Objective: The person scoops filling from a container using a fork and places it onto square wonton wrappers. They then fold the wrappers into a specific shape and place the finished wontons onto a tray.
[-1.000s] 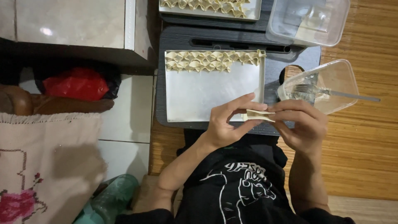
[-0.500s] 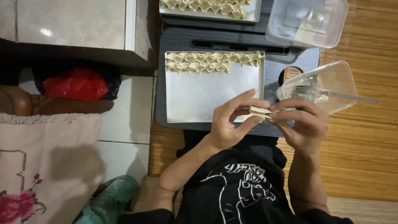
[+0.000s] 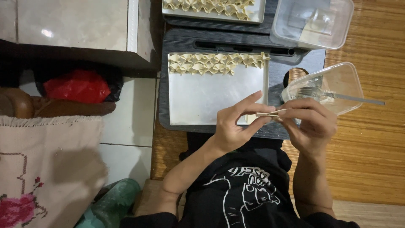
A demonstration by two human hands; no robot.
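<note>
— What is held between the two hands?

— A thin, pale dumpling wrapper [image 3: 270,113] is pinched edge-on between the fingertips of the left hand [image 3: 236,126] and the right hand [image 3: 310,126]. It is kept in the air above the near right corner of the metal tray [image 3: 211,99], just over the tray's edge. Whether filling is enclosed in it cannot be told, since only its thin rim is seen.

— How are the fingers set?

— The left thumb and forefinger are pressed together on the wrapper's left end, with the other fingers stretched out above it. The right fingers are curled and closed on its right end.

— What is laid around them?

— A row of folded dumplings [image 3: 217,63] is lined up along the far edge of the tray, which is set on a dark low table [image 3: 177,40]. A clear plastic container [image 3: 337,84] is placed just beside the right hand, and a fork [image 3: 337,96] is rested across it. A second tray of dumplings [image 3: 213,6] and a larger clear tub [image 3: 312,23] are seen farther off. A red bag [image 3: 76,86] is lying well apart, at the left.
</note>
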